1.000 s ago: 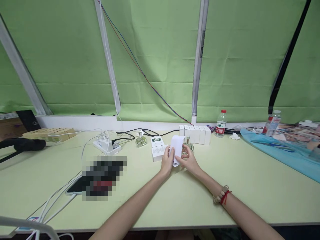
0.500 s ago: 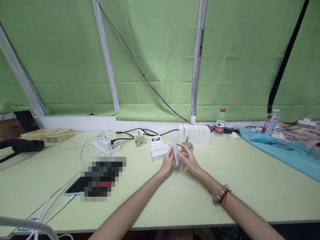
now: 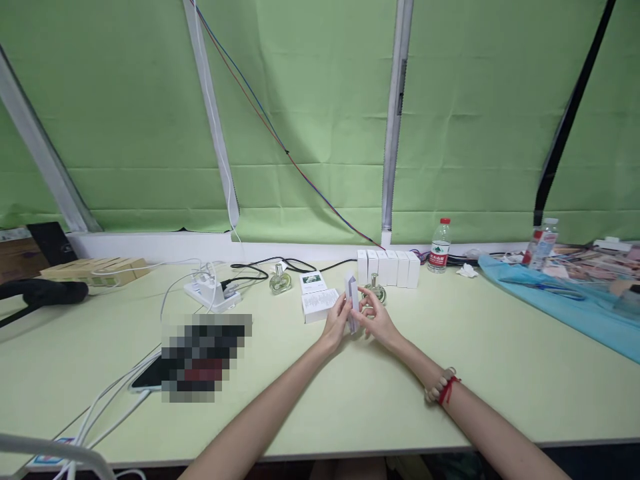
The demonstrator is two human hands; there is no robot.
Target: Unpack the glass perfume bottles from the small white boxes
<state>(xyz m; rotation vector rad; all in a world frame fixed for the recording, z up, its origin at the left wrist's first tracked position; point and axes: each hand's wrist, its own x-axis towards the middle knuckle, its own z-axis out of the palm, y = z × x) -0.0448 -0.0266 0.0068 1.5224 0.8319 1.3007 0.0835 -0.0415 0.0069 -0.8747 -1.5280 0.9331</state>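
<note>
Between my two hands a thin white folded carton [image 3: 352,293] is held upright above the table, its narrow side toward me. My left hand [image 3: 338,323] grips it from the left. On the other side my right hand [image 3: 376,317] has its fingertips on the carton's edge. Just behind the right hand stands a glass perfume bottle [image 3: 381,294], partly covered by the fingers. To the left of the hands lie a white box with printed text [image 3: 320,305] and a white box with a dark green picture [image 3: 313,281]. Another perfume bottle [image 3: 281,281] is farther left.
A row of several white boxes [image 3: 389,269] stands at the back. Right of it are a water bottle [image 3: 440,247], a crumpled tissue [image 3: 467,270] and blue cloth [image 3: 565,307]. On the left are a power strip [image 3: 215,297], cables and a blurred dark device [image 3: 200,360].
The white carton has turned slightly and its sides have opened a little, showing folds at its top. My right fingers have shifted slightly along it.
</note>
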